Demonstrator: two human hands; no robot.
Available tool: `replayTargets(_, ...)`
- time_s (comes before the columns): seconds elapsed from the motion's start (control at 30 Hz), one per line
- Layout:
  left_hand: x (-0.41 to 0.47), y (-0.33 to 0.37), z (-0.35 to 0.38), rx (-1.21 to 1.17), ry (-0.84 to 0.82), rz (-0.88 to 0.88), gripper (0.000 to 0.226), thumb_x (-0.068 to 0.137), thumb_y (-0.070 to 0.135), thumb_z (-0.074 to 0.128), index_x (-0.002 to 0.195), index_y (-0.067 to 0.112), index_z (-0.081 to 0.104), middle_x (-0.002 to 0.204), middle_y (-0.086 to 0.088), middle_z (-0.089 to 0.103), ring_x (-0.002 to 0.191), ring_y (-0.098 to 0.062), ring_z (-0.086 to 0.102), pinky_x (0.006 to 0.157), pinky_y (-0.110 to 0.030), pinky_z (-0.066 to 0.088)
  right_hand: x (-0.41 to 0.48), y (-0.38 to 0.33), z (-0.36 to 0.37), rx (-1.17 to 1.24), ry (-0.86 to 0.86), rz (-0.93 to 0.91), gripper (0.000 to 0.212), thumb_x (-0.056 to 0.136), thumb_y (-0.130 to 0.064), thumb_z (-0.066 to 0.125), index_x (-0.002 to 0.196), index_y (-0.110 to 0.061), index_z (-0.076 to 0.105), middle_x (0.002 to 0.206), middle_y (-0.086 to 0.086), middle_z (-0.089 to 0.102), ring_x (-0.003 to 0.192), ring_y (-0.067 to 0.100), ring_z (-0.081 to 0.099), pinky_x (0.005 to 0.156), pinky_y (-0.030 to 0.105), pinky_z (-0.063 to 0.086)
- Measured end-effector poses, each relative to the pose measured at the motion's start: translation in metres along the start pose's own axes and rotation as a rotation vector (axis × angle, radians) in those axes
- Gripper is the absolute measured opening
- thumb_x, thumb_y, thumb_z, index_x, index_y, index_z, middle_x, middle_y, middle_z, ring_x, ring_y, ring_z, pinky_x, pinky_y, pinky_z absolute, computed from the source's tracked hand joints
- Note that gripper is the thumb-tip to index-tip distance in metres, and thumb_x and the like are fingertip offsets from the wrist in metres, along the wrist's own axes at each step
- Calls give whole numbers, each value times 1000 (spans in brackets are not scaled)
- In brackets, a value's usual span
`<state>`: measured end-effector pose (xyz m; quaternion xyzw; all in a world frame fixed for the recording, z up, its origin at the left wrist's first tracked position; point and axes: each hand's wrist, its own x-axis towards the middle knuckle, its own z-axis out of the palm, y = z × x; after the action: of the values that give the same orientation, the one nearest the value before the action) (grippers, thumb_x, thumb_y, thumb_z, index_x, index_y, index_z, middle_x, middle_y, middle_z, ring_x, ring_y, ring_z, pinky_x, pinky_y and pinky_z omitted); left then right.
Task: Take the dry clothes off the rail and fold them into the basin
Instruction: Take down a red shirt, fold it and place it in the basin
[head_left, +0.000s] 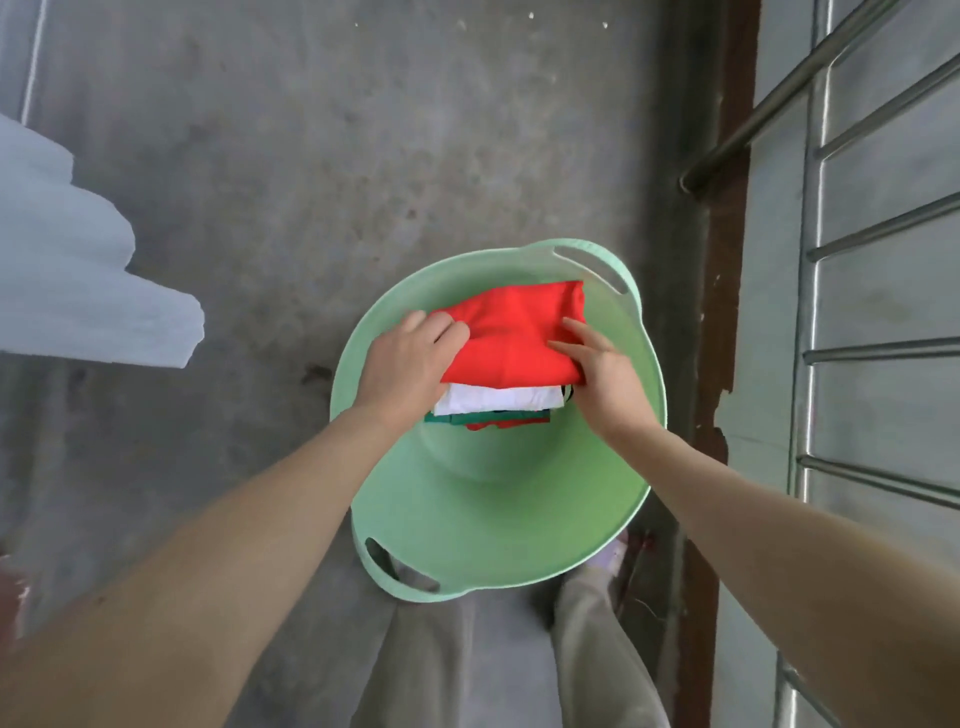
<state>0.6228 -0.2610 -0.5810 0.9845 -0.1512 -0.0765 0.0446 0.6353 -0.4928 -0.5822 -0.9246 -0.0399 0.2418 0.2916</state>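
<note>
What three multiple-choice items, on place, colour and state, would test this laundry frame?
1. Where does the red garment lie? A. on a chair B. atop the pile in the green basin C. on a shelf
2. What colour is the piece right under it? A. white B. black C. yellow
3. What are the hands doing? A. both hang free B. both touch the red garment C. one holds a hanger
Key: 1 B, it tops the folded pile; 2 A, the white piece shows beneath; 3 B, left hand and right hand touch its edges.
</note>
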Motion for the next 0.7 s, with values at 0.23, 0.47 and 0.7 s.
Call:
replayTargets(0.23, -25, -8, 137, -271, -494, -112, 46, 74, 8, 71, 117, 16, 55, 118, -4, 52, 105, -28, 54, 86, -44, 47, 25, 72, 98, -58, -375, 141, 64, 81, 9, 48, 140, -17, 47, 156, 13, 20, 141, 24, 29, 110, 18, 21)
replayTargets(0.47, -13, -4, 174, -561, -286, -435, 15, 84, 17, 66, 97, 10, 62, 102, -10, 60, 93, -29, 59, 84, -38, 47, 44, 82, 131, 61, -296, 174, 62, 76, 7, 53, 131, -22, 56, 155, 11, 24, 141, 24, 29, 111, 18, 20)
replayTargets(0.7, 48, -14, 183, -876, -129, -809, 54, 81, 24, 71, 126, 7, 48, 126, -12, 57, 116, -26, 55, 101, -36, 41, 79, 80, 126, 299, 15, 448, 37, 78, -10, 62, 110, -30, 66, 143, 11, 39, 124, 15, 44, 105, 24, 35)
